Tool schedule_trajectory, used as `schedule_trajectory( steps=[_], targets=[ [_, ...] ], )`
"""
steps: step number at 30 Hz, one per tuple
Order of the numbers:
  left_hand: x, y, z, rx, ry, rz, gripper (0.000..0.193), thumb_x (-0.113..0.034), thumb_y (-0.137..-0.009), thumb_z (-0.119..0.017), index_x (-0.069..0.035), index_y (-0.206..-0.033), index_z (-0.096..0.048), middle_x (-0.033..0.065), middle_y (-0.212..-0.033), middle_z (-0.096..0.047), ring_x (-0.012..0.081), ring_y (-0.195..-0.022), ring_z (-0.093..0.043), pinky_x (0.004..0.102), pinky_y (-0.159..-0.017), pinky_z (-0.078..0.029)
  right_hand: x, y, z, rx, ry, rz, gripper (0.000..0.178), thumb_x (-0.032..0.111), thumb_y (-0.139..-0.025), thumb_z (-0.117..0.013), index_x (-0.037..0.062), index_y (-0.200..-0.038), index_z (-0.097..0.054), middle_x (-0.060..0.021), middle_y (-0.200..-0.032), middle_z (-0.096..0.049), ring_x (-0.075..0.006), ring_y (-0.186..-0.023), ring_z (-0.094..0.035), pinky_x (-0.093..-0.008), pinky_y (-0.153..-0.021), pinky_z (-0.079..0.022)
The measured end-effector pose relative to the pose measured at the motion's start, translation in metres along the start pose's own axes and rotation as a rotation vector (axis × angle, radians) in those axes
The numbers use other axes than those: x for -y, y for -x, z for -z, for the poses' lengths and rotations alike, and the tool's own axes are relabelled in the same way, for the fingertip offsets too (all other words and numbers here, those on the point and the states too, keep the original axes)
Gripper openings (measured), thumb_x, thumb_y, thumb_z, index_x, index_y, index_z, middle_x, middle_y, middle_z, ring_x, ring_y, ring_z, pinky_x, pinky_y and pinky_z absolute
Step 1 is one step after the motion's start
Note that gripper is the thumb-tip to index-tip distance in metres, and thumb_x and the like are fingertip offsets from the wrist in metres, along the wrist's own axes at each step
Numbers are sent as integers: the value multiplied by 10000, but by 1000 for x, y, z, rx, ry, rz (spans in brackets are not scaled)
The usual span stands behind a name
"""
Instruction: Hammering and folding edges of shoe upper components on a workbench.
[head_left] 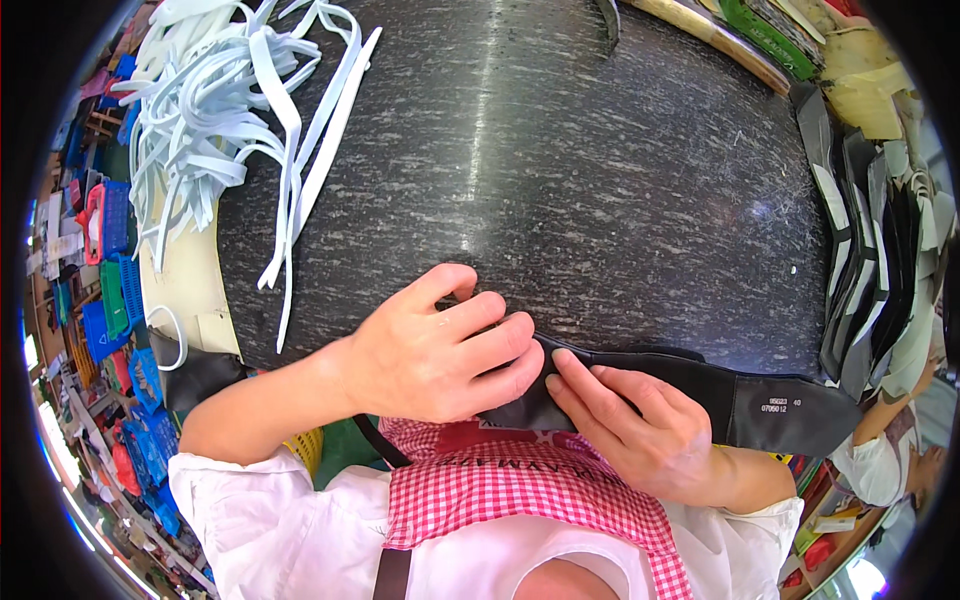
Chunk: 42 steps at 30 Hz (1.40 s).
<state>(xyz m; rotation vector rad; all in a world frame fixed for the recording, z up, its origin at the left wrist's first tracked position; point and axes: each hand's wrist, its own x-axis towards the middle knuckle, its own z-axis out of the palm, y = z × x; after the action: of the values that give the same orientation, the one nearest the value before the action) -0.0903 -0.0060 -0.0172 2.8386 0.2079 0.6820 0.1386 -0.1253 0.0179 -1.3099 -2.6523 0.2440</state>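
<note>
A long piece of black, leather-like material (775, 400) lies along the near edge of the dark speckled table, with small pale print near its right end. My left hand (445, 345) is curled at the piece's left part, its fingers bent and closed; its thumb and fingertips are partly hidden. Just to the right, my right hand (640, 430) grips the same piece, fingertips pressed on its top edge and thumb out of sight. Both hands are close together in front of my checked apron (520, 490).
A tangled heap of pale blue-white strips (200, 120) covers the table's far left. Folded black and grey pieces (865, 260) stand in a row along the right edge. A wooden bar (715, 40) lies at the far right. Another person's sleeve (875, 465) shows at the right.
</note>
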Motion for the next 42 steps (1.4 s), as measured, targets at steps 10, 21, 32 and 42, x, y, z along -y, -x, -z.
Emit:
schedule_trajectory(
  steps=[10, 21, 32, 42],
  targets=[
    [-15, -1, 26, -133, 354, 255, 305, -23, -730, -718, -4, -1034, -715, 210, -1237, -605, 303, -984, -635, 395, -830, -516, 4, -10, 4, 161, 41, 48, 453, 174, -784, -608, 151, -1235, -644, -24, -1394, -529, -152, -1047, -523, -271, -816, -476],
    [-45, -22, -22, 335, 282, 150, 766, -346, -778, -703, -125, -1463, -441, 188, -1552, -339, 322, -1427, -356, 451, -1139, -326, -45, 22, 43, 264, -438, -180, 312, 263, -644, -792, 100, -874, -659, -45, -930, -578, -241, -883, -574, -361, -736, -466],
    [-51, -76, -18, 268, 87, -251, 147, -144, -727, -605, -35, -813, -653, 75, -895, -580, 203, -877, -595, 316, -820, -486, -43, 72, 15, -132, -64, 70, 197, 239, -775, -697, 101, -915, -695, -15, -1069, -635, -187, -937, -612, -304, -744, -461],
    [261, -173, 12, -122, -632, 251, 319, 17, -817, -551, -46, -1094, -697, 126, -1146, -658, 291, -1132, -593, 429, -1020, -409, -190, 168, 41, -752, 42, -991, 589, 198, -867, -701, 13, -1380, -479, -186, -1404, -497, -354, -1295, -475, -433, -1097, -349]
  ],
)
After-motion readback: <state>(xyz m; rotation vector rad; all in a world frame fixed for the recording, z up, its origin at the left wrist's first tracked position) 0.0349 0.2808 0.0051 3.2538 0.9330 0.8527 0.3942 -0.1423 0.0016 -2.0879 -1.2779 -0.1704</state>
